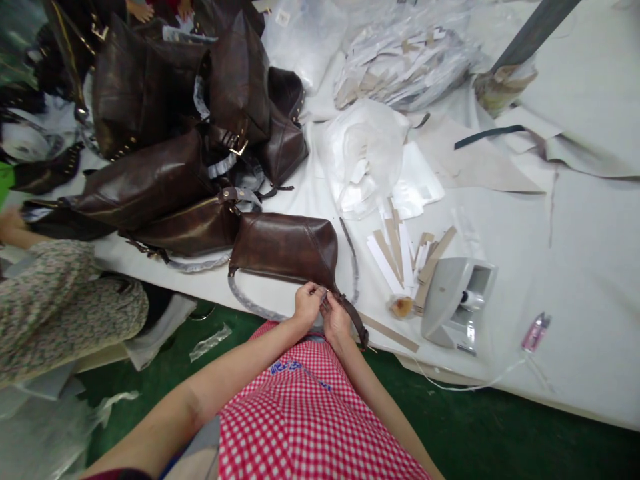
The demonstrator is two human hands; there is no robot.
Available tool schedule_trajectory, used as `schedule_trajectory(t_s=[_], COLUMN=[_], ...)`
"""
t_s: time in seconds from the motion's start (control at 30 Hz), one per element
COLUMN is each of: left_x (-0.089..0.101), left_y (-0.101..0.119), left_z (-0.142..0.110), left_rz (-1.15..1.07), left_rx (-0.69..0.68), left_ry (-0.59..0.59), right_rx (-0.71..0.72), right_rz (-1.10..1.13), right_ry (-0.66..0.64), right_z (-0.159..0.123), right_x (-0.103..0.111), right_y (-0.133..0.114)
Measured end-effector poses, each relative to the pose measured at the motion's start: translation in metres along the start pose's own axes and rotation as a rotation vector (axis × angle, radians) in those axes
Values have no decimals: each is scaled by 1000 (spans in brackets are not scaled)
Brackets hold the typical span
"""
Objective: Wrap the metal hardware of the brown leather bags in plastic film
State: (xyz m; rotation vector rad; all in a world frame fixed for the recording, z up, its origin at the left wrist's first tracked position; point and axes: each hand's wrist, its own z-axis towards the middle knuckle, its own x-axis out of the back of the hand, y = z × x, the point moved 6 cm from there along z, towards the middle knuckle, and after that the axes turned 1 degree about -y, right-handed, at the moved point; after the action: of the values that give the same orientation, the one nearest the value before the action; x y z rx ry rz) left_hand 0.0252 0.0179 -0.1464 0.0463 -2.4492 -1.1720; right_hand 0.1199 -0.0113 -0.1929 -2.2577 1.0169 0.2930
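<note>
A dark brown leather handbag [285,247] lies on its side at the table's front edge, in front of me. Its long handle [250,303], wrapped in clear plastic, curves out from the left end toward my wrists. My left hand [307,307] and my right hand [336,319] meet at the bag's near right corner. Both are closed, fingertips pinched together around something small and greyish that the fingers mostly hide. Just right of my right hand, a dark leather strap [355,320] hangs over the table edge.
Several brown handbags [150,177] are piled on the left. A co-worker's patterned sleeve [55,300] is at far left. To the right are paper and card strips [395,250], a grey tape dispenser [450,303] and pink-handled snips [536,333]. Plastic bags [367,157] lie behind.
</note>
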Motion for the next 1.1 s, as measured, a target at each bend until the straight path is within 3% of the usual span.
schedule_trajectory(t_s=[0.17, 0.5, 0.73, 1.1], left_x=[2, 6, 9, 12], left_y=[2, 3, -2, 27], left_z=[0, -6, 1, -17], left_rz=[27, 62, 139, 413], left_rx=[-20, -62, -23, -372], left_ry=[4, -5, -93, -77], right_rx=[-57, 3, 27, -29], right_rz=[-39, -87, -85, -38], right_ry=[-33, 66, 89, 76], right_z=[-7, -3, -6, -1], right_x=[-2, -5, -7, -2], right_y=[-2, -7, -11, -2])
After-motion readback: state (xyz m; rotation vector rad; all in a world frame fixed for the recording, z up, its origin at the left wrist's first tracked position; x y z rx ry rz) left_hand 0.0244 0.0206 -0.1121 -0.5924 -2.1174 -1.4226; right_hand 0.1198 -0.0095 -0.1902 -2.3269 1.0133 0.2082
